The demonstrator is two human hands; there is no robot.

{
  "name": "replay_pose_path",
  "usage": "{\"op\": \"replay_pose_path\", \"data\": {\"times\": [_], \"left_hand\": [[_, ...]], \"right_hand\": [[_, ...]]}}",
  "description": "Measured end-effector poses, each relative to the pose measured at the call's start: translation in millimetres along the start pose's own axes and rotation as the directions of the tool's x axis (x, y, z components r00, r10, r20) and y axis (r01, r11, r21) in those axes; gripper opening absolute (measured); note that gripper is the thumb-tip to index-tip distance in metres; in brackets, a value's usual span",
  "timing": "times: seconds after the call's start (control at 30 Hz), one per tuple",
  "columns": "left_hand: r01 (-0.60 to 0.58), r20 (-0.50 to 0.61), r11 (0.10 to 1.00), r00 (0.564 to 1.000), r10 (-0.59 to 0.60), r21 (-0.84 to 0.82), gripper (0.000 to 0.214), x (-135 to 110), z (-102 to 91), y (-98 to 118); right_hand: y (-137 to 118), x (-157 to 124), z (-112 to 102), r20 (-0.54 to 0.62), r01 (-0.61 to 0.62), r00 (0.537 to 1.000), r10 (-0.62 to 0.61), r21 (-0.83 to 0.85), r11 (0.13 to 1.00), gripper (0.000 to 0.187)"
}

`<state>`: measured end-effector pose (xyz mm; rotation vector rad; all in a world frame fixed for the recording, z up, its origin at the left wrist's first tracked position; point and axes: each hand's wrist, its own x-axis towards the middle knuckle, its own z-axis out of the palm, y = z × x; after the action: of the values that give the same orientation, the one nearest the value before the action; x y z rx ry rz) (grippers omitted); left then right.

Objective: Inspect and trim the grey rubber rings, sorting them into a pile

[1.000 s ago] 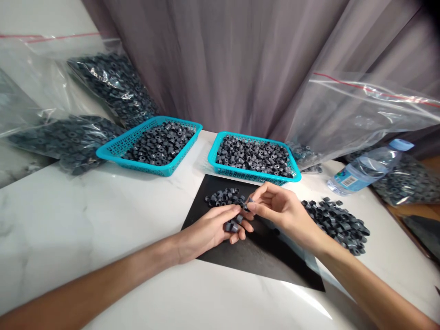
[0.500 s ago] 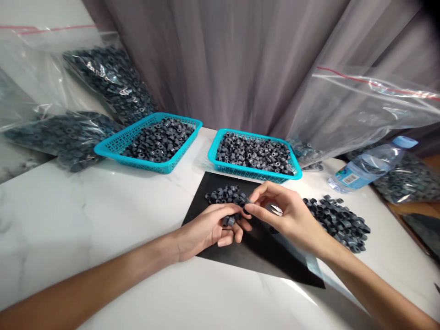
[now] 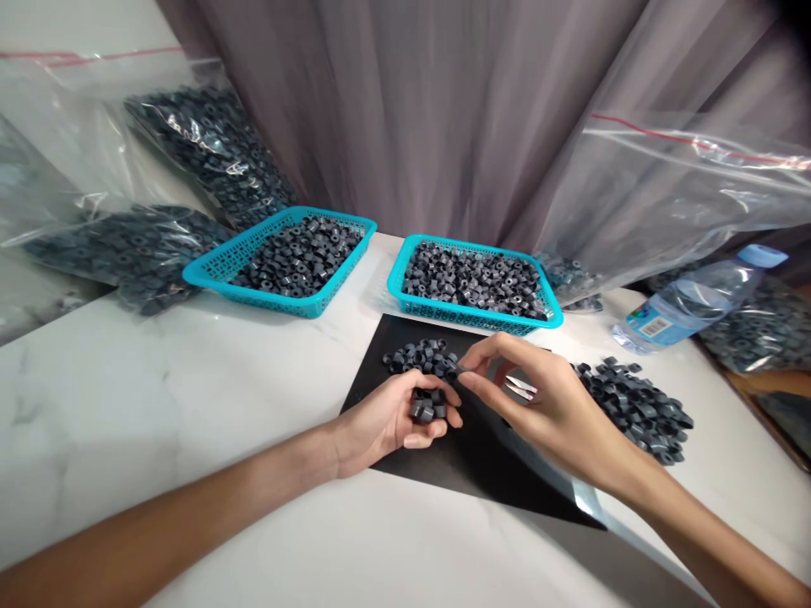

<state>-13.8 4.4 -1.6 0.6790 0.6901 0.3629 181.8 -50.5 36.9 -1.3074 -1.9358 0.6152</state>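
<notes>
My left hand (image 3: 389, 414) is cupped palm up over the black mat, its fingers curled around several small dark grey plastic rings (image 3: 429, 411). Close to its fingertips, my right hand (image 3: 550, 395) pinches thumb and forefinger on what looks like one grey ring (image 3: 462, 369), mostly covered by the fingers. Two pointed metal blades (image 3: 520, 388), like those of small snips, show under the right palm; their handle is hidden. Just beyond the left hand, a small pile of the same rings (image 3: 418, 355) lies on the black mat (image 3: 437, 473).
Two blue baskets (image 3: 317, 306) (image 3: 396, 283) of grey parts stand behind the mat. A larger heap of rings (image 3: 639, 414) is on the white table at right, near a water bottle (image 3: 690, 304). Bags of parts (image 3: 209, 152) (image 3: 760, 329) stand at both sides.
My right hand has drawn slightly away from the left fingers. The left hand has curled more upright, showing more rings in its palm. The view has shifted slightly.
</notes>
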Motion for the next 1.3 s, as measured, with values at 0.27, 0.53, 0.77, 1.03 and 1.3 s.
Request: {"op": "replay_pose_path", "data": {"times": [0.27, 0.53, 0.77, 1.03, 1.3], "left_hand": [[-0.028, 0.045, 0.997, 0.999, 0.025, 0.068, 0.041, 3, 0.3, -3], [-0.030, 0.118, 0.997, 0.993, 0.021, 0.073, 0.043, 4, -1.5, -7], [0.022, 0.078, 0.989, 0.996, -0.034, 0.146, 0.046, -1, 2.9, 0], [0.014, 0.094, 0.969, 0.995, -0.039, 0.247, 0.056, -8, 5.6, 3], [-0.049, -0.003, 0.910, 0.998, 0.055, 0.412, 0.061, -9, 10.8, -1]], "right_hand": [[-2, -1, 5, 0.061, 0.030, 0.998, -0.034, 0.063, 0.998, 0.010], [0, -3, 27, 0.116, 0.118, 0.986, -0.121, 0.034, 0.992, 0.016], [0, 0, 20, -0.003, -0.040, 0.999, 0.041, 0.165, 0.985, 0.015], [7, -5, 26, -0.135, -0.099, 0.985, 0.111, 0.097, 0.990, 0.016], [3, -25, 62, -0.220, -0.210, 0.923, 0.316, 0.400, 0.892, 0.022]]}}
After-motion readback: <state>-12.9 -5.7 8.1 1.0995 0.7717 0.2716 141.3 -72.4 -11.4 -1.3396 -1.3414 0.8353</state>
